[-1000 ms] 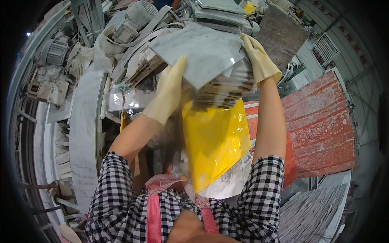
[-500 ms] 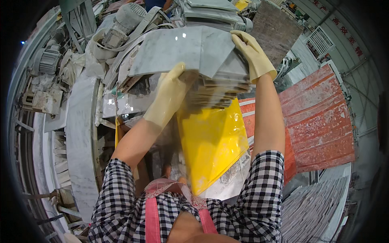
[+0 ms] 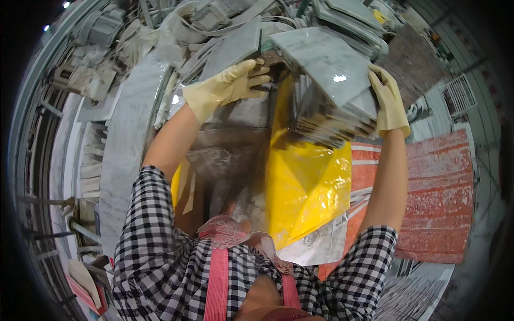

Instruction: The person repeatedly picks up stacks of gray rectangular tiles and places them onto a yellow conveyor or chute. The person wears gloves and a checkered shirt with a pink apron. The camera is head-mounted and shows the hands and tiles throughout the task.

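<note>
My left hand (image 3: pixel 233 85), in a cream rubber glove, is held out with its fingers apart and pointing right. It is just below the lower edge of a grey marble tile (image 3: pixel 233 49); I cannot tell whether the thumb touches it. My right hand (image 3: pixel 390 104), gloved the same way, has its fingers curled on the right corner of a shiny white-and-grey marble tile (image 3: pixel 321 59). That tile tops a fanned stack of tiles (image 3: pixel 326 120), whose lower edges are blurred. Yellow plastic sheeting (image 3: pixel 308 187) hangs below the stack.
A long marble slab (image 3: pixel 128 144) stands at the left, near dusty machinery and a motor (image 3: pixel 100 28). More stacked tiles (image 3: pixel 350 24) are at the back. A dusty red corrugated sheet (image 3: pixel 436 198) lies to the right, above thin strips (image 3: pixel 412 297) standing on edge.
My left hand has come off the tile's lower edge, and its fingers have spread. A gap now separates the left tile from the stack. The whole view has shifted; my right hand stays at the stack.
</note>
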The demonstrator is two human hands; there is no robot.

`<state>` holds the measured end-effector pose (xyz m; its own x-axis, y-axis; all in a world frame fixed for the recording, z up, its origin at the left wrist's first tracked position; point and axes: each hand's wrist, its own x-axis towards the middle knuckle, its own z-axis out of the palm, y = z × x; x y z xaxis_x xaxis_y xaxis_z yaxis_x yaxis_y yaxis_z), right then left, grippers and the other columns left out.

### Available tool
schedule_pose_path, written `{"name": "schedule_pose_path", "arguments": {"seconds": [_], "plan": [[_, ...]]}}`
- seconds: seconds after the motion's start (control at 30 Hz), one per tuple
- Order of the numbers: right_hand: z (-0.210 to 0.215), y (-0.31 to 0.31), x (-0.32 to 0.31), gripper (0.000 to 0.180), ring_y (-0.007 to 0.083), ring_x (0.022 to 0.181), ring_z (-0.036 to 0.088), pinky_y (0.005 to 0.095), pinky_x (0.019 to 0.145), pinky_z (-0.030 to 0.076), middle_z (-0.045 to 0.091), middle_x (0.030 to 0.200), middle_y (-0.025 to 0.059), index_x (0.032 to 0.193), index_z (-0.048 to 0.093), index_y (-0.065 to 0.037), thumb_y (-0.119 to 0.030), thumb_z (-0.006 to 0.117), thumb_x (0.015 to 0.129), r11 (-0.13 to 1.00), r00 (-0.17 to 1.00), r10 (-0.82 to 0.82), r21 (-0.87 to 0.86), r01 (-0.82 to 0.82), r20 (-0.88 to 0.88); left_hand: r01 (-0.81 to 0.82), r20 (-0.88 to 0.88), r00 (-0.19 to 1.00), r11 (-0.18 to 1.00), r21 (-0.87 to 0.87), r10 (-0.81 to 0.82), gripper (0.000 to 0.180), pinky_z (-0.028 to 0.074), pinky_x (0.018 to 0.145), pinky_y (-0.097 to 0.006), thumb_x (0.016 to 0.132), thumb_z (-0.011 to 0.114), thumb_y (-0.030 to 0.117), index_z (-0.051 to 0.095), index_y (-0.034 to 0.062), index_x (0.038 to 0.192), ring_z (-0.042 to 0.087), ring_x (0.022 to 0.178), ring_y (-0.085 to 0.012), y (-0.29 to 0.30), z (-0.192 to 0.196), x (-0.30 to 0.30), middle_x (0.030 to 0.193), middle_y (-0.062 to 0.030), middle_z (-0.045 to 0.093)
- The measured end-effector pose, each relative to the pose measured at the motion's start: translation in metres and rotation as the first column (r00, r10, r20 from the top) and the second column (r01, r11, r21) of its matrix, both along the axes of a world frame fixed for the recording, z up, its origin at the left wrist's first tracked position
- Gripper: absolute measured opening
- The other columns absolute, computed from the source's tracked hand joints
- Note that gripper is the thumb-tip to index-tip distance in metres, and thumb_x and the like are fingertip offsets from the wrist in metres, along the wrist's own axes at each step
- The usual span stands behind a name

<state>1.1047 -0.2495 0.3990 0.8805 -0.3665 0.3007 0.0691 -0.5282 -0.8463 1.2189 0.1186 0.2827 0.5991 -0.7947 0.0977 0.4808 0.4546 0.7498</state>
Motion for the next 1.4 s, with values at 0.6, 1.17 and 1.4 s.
{"name": "schedule_pose_path", "arguments": {"seconds": [0.6,1.17,1.4], "plan": [[0.002,0.000,-0.004,0.038,0.0133,0.121,0.056,0.0274,0.107,0.040,0.066,0.128,0.0050,0.133,0.065,0.000,-0.023,0.063,0.103,0.997,0.999,0.045,-0.056,-0.046,-0.016,-0.728,-0.747,0.408,0.681,0.082,0.526,0.056,0.059,0.099,-0.054,0.103,0.048,0.030,0.054,-0.0212,0.124,0.069,0.108,-0.0481,0.041,-0.029,0.034,0.121,-0.0360,0.066],[0.006,-0.001,-0.007,0.038,0.0161,0.122,0.056,0.0281,0.107,0.040,0.064,0.129,0.0069,0.129,0.068,-0.002,-0.028,0.067,0.100,0.948,0.999,0.034,-0.318,-0.022,0.033,-0.447,-0.191,0.888,0.883,-0.141,0.419,0.055,0.047,0.113,-0.045,0.102,0.057,0.030,0.057,-0.0191,0.128,0.064,0.120,-0.0381,0.064,0.007,-0.124,0.126,-0.0333,0.065],[0.004,-0.008,-0.015,0.038,0.0137,0.113,0.055,0.0270,0.101,0.041,0.065,0.122,0.0042,0.129,0.066,-0.001,-0.026,0.064,0.100,0.998,1.000,-0.003,0.057,0.002,0.019,-0.511,0.037,0.853,0.848,-0.138,0.520,0.057,0.038,0.117,-0.062,0.104,0.052,0.038,0.061,-0.0127,0.129,0.057,0.132,-0.0393,0.016,0.037,-0.133,0.144,-0.0262,0.056]]}}
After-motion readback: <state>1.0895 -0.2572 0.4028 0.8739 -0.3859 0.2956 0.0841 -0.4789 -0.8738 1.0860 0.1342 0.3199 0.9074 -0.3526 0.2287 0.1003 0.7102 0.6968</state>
